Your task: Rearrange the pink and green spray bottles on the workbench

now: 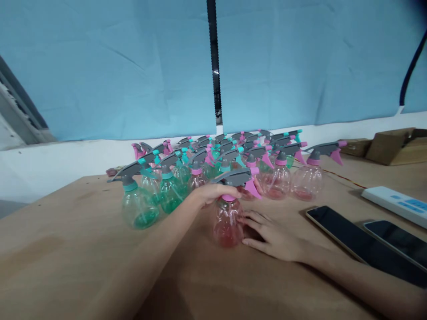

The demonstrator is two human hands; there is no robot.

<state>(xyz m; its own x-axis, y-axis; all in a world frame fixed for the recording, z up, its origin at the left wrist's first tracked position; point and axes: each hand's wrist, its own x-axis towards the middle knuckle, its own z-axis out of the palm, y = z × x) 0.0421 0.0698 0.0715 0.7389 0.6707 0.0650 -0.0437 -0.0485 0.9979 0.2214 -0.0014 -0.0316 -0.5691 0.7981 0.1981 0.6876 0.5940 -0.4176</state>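
A clear spray bottle (228, 227) with a pink collar, a grey head and a pink trigger stands upright on the wooden table, its base tinted pink. At its neck my left hand (216, 193) is closed around the collar; some of its fingers are hidden behind the head. My right hand (271, 235) lies low beside the bottle, its fingers stretched and apart, the tips touching the bottle's right side. Just behind are more spray bottles, including a green-tinted one (139, 209) at the left and a pink-triggered one (307, 180) at the right.
Several rows of pink and green spray bottles fill the back of the table (66, 249). Two dark phones (340, 231) lie at the right, near a white power strip (396, 204). An opened cardboard box (393, 146) stands behind, against the wall with blue sheeting (133, 66).
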